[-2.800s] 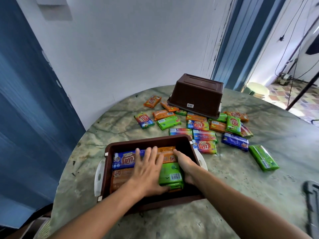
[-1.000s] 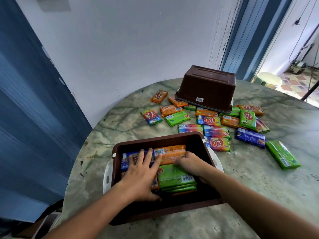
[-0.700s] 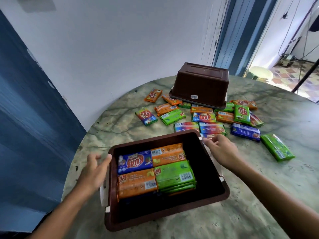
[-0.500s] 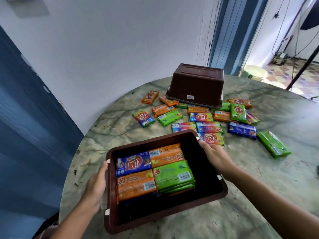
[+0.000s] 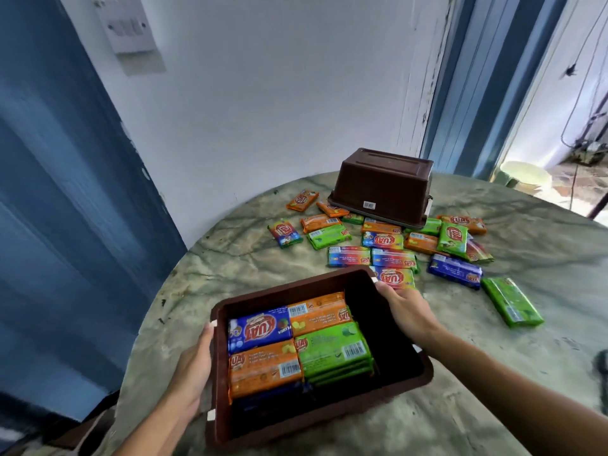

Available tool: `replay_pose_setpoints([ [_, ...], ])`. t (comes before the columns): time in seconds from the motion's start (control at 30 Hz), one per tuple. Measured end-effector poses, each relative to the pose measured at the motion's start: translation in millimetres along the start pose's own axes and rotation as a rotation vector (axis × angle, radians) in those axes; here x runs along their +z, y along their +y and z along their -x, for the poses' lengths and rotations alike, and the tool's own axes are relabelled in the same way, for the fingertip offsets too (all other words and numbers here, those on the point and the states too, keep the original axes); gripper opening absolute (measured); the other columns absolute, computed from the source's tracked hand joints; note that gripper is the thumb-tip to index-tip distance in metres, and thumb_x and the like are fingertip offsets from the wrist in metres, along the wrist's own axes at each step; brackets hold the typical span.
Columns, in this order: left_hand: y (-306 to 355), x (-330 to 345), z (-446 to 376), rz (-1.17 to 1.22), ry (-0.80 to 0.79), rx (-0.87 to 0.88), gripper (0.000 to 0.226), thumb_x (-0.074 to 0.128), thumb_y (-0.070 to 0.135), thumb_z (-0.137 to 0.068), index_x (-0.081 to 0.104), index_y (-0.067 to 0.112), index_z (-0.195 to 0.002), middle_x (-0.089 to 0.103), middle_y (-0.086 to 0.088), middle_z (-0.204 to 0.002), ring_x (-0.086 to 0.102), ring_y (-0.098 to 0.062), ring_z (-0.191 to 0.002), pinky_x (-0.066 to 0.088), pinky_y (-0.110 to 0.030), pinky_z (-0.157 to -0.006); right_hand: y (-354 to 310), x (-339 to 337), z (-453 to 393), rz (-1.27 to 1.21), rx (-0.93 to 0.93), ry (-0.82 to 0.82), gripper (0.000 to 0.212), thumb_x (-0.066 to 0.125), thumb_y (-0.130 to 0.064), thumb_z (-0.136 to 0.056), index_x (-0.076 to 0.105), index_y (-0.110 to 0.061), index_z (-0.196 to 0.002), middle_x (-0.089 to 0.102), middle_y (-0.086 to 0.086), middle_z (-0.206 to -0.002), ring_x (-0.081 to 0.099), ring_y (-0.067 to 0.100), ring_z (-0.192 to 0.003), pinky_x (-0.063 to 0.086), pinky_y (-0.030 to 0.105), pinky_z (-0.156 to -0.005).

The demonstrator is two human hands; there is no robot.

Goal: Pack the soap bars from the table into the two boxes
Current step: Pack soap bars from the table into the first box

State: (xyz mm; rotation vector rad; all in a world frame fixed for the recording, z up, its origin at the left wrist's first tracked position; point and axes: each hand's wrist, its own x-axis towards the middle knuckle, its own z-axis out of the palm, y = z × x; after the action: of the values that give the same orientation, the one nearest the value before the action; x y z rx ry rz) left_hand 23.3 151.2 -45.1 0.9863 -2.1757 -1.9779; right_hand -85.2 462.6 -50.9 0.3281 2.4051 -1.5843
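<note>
A brown plastic box (image 5: pixel 329 411) sits near me on the table, holding stacked soap bars (image 5: pixel 296 343) in blue, orange and green wrappers on its left side; its right side is bare. My left hand (image 5: pixel 192 366) grips the box's left edge and handle. My right hand (image 5: pixel 406 312) grips the right edge. A second brown box (image 5: pixel 383 187) stands upside down at the far side. Several loose soap bars (image 5: pixel 391 256) lie scattered between the boxes, with a green bar (image 5: pixel 511 301) off to the right.
The round marbled table (image 5: pixel 493 373) ends close to a white wall and a blue door on the left. A dark object (image 5: pixel 602 370) shows at the right edge. An open doorway is at the far right.
Both hands left the soap bars inside the box and moved outward to take hold of its left and right edges. The box looks slightly shifted and tilted since then.
</note>
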Motion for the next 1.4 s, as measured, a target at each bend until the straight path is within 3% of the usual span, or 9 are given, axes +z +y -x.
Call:
replay_pose_setpoints([
  [0.13, -4.9, 18.7, 54.0, 0.074, 0.062, -0.075, 0.055, 0.044, 0.051, -0.095, 0.072, 0.006, -0.079, 0.073, -0.019, -0.074, 0.069, -0.036, -0.078, 0.05, -0.05, -0.091, 4.8, -37.9, 16.1, 0.005, -0.095, -0.036, 0.052, 0.048, -0.045, -0.096, 0.063, -0.007, -0.064, 0.056, -0.004, -0.05, 0.052, 0.006, -0.04, 0.036, 0.016, -0.039],
  [0.27, -14.4, 45.6, 114.0, 0.108, 0.191, -0.058, 0.054, 0.047, 0.054, -0.092, 0.073, 0.008, -0.081, 0.073, -0.017, -0.074, 0.069, -0.035, -0.079, 0.051, -0.049, -0.09, 6.1, -80.8, 32.0, 0.033, -0.152, -0.121, 0.05, 0.047, -0.048, -0.095, 0.053, -0.012, -0.062, 0.051, 0.0, -0.054, 0.05, 0.014, -0.049, 0.034, 0.026, -0.05],
  [0.5, -4.0, 79.7, 164.0, 0.143, 0.313, -0.061, 0.051, 0.045, 0.048, -0.095, 0.071, 0.011, -0.072, 0.073, -0.013, -0.07, 0.068, -0.03, -0.073, 0.053, -0.04, -0.081, 8.1, -120.5, 33.0, 0.103, -0.146, -0.17, 0.052, 0.05, -0.054, -0.091, 0.063, -0.007, -0.073, 0.054, 0.004, -0.058, 0.054, 0.018, -0.051, 0.037, 0.029, -0.053],
  [0.6, -11.4, 88.2, 162.7, 0.144, 0.303, -0.072, 0.052, 0.042, 0.049, -0.096, 0.072, 0.011, -0.076, 0.074, -0.008, -0.07, 0.069, -0.027, -0.075, 0.052, -0.038, -0.081, 11.7, -123.9, 26.5, 0.108, -0.137, -0.182, 0.062, 0.05, -0.052, -0.092, 0.067, 0.006, -0.085, 0.06, 0.009, -0.063, 0.059, 0.022, -0.058, 0.04, 0.031, -0.057],
  [0.77, -16.6, 104.4, 148.0, 0.158, 0.302, -0.102, 0.052, 0.043, 0.048, -0.096, 0.071, 0.007, -0.081, 0.073, -0.009, -0.068, 0.069, -0.024, -0.064, 0.051, -0.03, -0.061, 21.5, -129.2, 12.7, 0.132, -0.186, -0.164, 0.053, 0.049, -0.047, -0.095, 0.064, 0.001, -0.077, 0.054, 0.008, -0.059, 0.054, 0.021, -0.054, 0.035, 0.03, -0.053],
  [1.0, -8.7, 133.9, 122.7, 0.112, 0.305, -0.127, 0.05, 0.044, 0.051, -0.094, 0.071, 0.011, -0.082, 0.074, -0.011, -0.076, 0.071, -0.031, -0.078, 0.054, -0.043, -0.085, 33.3, -145.1, -21.3, 0.121, -0.149, -0.141, 0.05, 0.049, -0.053, -0.092, 0.049, -0.009, -0.069, 0.044, 0.006, -0.057, 0.045, 0.018, -0.047, 0.029, 0.028, -0.049],
  [1.1, -15.0, 146.7, 118.8, 0.08, 0.338, -0.145, 0.049, 0.043, 0.049, -0.096, 0.07, 0.01, -0.083, 0.073, -0.009, -0.073, 0.07, -0.028, -0.076, 0.053, -0.036, -0.076, 39.9, -148.1, -28.5, 0.117, -0.131, -0.184, 0.057, 0.046, -0.053, -0.093, 0.054, -0.005, -0.065, 0.055, 0.007, -0.059, 0.054, 0.02, -0.053, 0.035, 0.03, -0.053],
  [1.2, -21.6, 153.2, 120.0, 0.059, 0.335, -0.15, 0.048, 0.042, 0.048, -0.097, 0.07, 0.009, -0.09, 0.073, -0.011, -0.079, 0.069, -0.028, -0.078, 0.05, -0.031, -0.067, 53.6, -147.3, -30.8, 0.095, -0.086, -0.203, 0.056, 0.047, -0.053, -0.093, 0.069, -0.003, -0.083, 0.071, 0.013, -0.081, 0.067, 0.026, -0.074, 0.044, 0.032, -0.059],
  [1.4, -14.1, 159.3, 125.4, -0.018, 0.367, -0.144, 0.053, 0.039, 0.055, -0.095, 0.067, 0.013, -0.08, 0.069, -0.006, -0.068, 0.065, -0.022, -0.064, 0.05, -0.029, -0.063, 54.2, -149.3, -30.4, 0.094, -0.071, -0.204, 0.055, 0.044, -0.055, -0.093, 0.066, -0.005, -0.087, 0.067, 0.009, -0.082, 0.061, 0.02, -0.071, 0.037, 0.029, -0.053],
])
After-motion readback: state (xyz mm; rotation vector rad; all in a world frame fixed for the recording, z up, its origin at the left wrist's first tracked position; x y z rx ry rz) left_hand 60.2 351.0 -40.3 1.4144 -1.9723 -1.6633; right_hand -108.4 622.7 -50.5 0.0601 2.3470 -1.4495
